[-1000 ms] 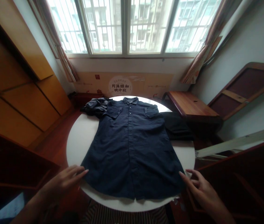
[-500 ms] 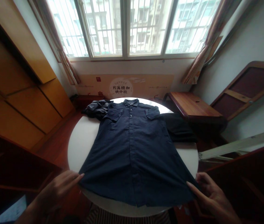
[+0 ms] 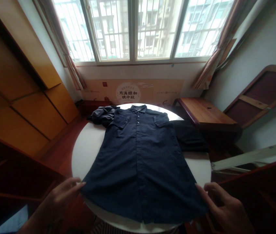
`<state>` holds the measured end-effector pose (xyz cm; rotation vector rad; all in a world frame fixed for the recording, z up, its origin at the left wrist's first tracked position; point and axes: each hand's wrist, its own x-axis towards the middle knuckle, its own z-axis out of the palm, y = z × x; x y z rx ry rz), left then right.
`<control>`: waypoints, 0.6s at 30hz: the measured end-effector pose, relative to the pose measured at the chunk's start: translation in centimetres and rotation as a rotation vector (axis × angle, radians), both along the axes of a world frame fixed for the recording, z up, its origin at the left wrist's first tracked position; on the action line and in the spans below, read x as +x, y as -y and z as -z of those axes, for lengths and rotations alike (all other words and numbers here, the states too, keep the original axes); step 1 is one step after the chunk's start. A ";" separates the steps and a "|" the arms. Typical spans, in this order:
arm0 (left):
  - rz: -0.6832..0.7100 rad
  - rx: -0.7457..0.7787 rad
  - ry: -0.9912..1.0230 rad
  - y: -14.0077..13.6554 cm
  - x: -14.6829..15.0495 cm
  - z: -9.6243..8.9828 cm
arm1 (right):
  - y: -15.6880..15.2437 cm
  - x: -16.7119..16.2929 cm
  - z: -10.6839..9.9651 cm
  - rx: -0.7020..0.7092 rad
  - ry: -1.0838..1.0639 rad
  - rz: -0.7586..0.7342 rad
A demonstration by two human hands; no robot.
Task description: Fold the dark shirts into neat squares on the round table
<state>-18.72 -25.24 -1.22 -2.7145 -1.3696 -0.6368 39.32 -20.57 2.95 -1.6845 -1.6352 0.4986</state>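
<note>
A dark navy button-up shirt lies front up on a round white table, its collar at the far side and its hem toward me. My left hand pinches the hem's left corner at the table's near left edge. At the opposite corner, my right hand is closed on the right side of the hem. Between both hands the cloth is spread wide, with soft creases running across its lower part. The sleeves are folded in over the upper chest.
Crumpled dark clothing sits at the table's far left. A folded black cloth lies to the shirt's right. Beyond stand a wooden side table and a window; yellow cabinets line the left.
The right corner of the hem has been drawn slightly inward and down with my right hand. My left hand stays almost in place. The view has shifted a little.
</note>
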 end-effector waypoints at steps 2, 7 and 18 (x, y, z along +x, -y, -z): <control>-0.043 -0.016 0.034 -0.3 0.5 -0.3 | -0.6 -1.9 -0.4 0.025 0.022 -0.125; -0.026 -0.069 0.132 -0.5 1.3 -0.6 | -1.2 -7.5 -0.7 0.038 0.142 -0.498; 0.039 -0.221 0.269 -0.6 1.6 -1.5 | -1.2 -11.9 -2.0 -0.078 0.284 -0.844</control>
